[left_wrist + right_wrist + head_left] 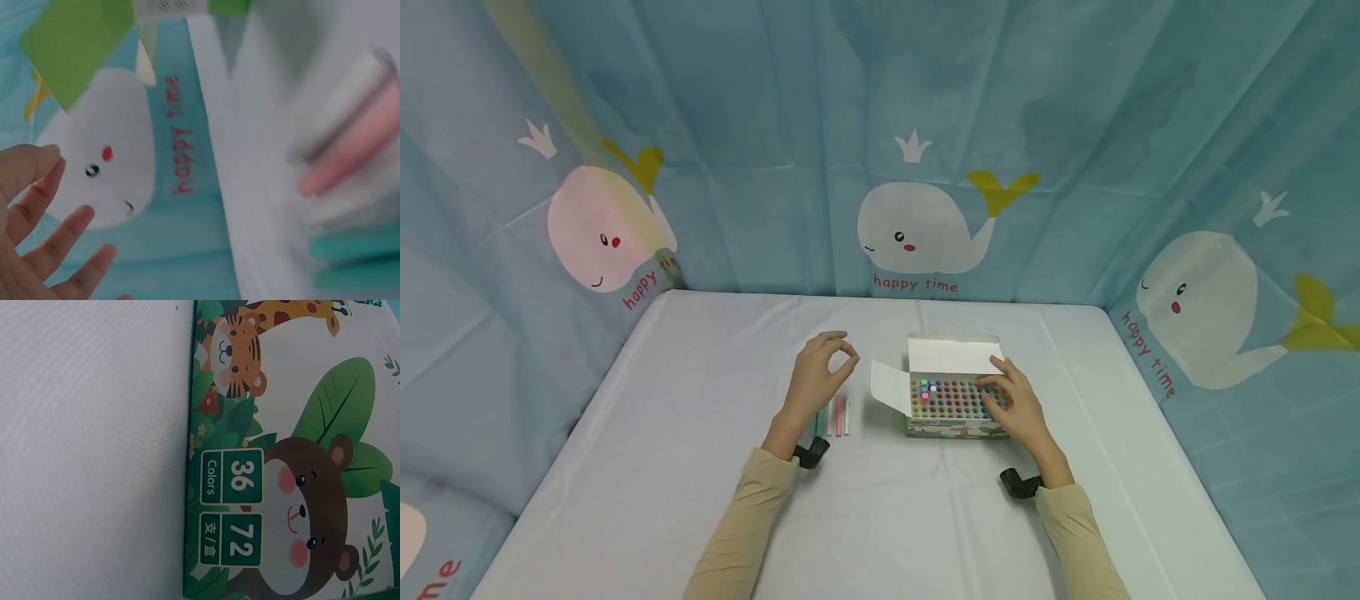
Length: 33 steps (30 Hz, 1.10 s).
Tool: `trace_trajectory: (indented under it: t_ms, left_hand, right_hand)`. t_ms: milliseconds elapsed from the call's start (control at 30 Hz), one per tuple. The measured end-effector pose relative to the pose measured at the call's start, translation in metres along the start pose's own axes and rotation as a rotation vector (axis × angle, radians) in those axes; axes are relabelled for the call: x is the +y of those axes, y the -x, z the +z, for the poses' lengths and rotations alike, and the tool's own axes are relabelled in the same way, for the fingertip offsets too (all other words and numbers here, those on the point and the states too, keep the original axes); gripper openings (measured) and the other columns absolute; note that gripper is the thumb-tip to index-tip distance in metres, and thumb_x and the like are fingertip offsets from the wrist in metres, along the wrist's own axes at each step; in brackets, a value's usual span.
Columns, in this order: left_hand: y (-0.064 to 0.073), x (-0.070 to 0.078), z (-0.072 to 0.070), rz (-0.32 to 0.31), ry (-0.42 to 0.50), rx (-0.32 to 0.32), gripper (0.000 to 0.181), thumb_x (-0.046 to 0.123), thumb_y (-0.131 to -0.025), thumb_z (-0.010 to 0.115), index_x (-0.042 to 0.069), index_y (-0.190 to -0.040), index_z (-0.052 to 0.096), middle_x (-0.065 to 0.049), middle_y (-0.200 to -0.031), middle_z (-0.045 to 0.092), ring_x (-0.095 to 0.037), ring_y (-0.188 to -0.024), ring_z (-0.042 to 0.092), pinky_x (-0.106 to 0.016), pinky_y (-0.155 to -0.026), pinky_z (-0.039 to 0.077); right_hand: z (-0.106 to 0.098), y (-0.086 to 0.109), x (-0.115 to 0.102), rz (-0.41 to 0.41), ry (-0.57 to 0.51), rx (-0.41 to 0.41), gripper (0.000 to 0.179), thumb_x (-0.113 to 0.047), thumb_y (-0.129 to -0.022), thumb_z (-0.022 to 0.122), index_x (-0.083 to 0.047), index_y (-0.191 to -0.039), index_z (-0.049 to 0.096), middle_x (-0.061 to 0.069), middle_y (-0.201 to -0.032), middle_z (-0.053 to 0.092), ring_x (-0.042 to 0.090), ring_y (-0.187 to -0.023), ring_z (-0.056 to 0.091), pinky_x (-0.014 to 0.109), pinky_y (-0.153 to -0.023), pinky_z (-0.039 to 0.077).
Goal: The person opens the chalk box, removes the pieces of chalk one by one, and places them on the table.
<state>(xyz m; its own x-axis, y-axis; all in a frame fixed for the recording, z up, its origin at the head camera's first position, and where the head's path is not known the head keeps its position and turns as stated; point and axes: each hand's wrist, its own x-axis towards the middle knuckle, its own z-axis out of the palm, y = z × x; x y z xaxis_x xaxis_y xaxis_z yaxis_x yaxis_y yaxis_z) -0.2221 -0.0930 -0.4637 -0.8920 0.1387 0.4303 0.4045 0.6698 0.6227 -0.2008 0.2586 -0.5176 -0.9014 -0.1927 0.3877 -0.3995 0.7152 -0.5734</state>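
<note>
On the white table stands an open box packed with rows of colored sticks, with a few blue, white and pink ends raised at its left. My right hand lies over the box's right end, fingers loosely bent, at the sticks and the raised back flap. Left of the box, my left hand hovers over a short row of loose sticks. Its thumb and index tips meet in a ring with nothing visible between them; the other fingers spread in the left wrist view. Loose pink and teal sticks lie there.
A side flap sticks out left from the box. The box front carries animal pictures and the numbers 36 and 72. A blue whale-print curtain hangs behind and beside the table.
</note>
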Motion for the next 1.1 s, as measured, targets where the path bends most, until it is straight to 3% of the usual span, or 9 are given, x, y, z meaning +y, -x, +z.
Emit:
trace_trajectory:
  t_ms: [200,367,567,700,867,1100]
  left_hand:
    - [-0.006,0.023,0.005,0.078,-0.019,-0.006,0.006,0.022,-0.085,0.068,0.017,-0.087,0.064,-0.005,-0.122,0.058,-0.027,-0.115,0.051,-0.046,-0.100,0.039]
    - [-0.010,0.039,0.013,0.184,-0.054,-0.031,0.006,0.022,-0.085,0.068,0.018,-0.087,0.064,-0.005,-0.120,0.060,-0.026,-0.114,0.053,-0.043,-0.099,0.041]
    - [-0.010,0.050,0.030,0.299,-0.105,-0.064,0.007,0.021,-0.083,0.071,0.018,-0.085,0.064,-0.007,-0.118,0.060,-0.027,-0.112,0.054,-0.046,-0.098,0.041]
    - [-0.009,0.056,0.042,0.341,-0.153,-0.107,0.008,0.024,-0.082,0.071,0.019,-0.085,0.064,-0.007,-0.118,0.060,-0.027,-0.114,0.053,-0.051,-0.099,0.039]
    - [-0.010,0.064,0.053,0.340,-0.210,-0.191,0.009,0.029,-0.084,0.068,0.022,-0.088,0.064,-0.004,-0.122,0.058,-0.026,-0.118,0.049,-0.052,-0.103,0.035]
    - [-0.010,0.073,0.060,0.272,-0.320,-0.329,0.016,0.036,-0.085,0.066,0.024,-0.095,0.066,-0.002,-0.130,0.052,-0.027,-0.128,0.040,-0.055,-0.108,0.026]
  right_hand:
    - [0.001,0.000,0.001,0.001,0.000,-0.002,0.015,-0.012,-0.085,0.065,-0.016,-0.099,0.067,0.015,-0.142,0.040,0.045,-0.134,0.025,0.065,-0.098,0.030]
    - [0.000,0.000,0.001,0.001,-0.001,0.002,0.015,-0.012,-0.085,0.065,-0.016,-0.099,0.067,0.015,-0.142,0.040,0.046,-0.134,0.025,0.066,-0.097,0.030]
    - [0.000,0.000,0.001,0.012,-0.014,-0.003,0.015,-0.013,-0.085,0.064,-0.016,-0.099,0.067,0.014,-0.143,0.039,0.044,-0.135,0.024,0.066,-0.097,0.030]
    - [0.000,0.001,0.001,0.016,-0.015,-0.001,0.015,-0.012,-0.085,0.064,-0.016,-0.099,0.068,0.014,-0.143,0.039,0.043,-0.135,0.024,0.066,-0.097,0.030]
    - [0.000,0.001,0.001,0.025,-0.015,-0.002,0.015,-0.012,-0.084,0.064,-0.016,-0.098,0.068,0.013,-0.143,0.039,0.042,-0.136,0.023,0.066,-0.098,0.029]
    - [-0.001,0.001,0.000,0.028,-0.012,0.001,0.015,-0.012,-0.084,0.064,-0.016,-0.098,0.068,0.013,-0.143,0.039,0.042,-0.135,0.024,0.066,-0.098,0.028]
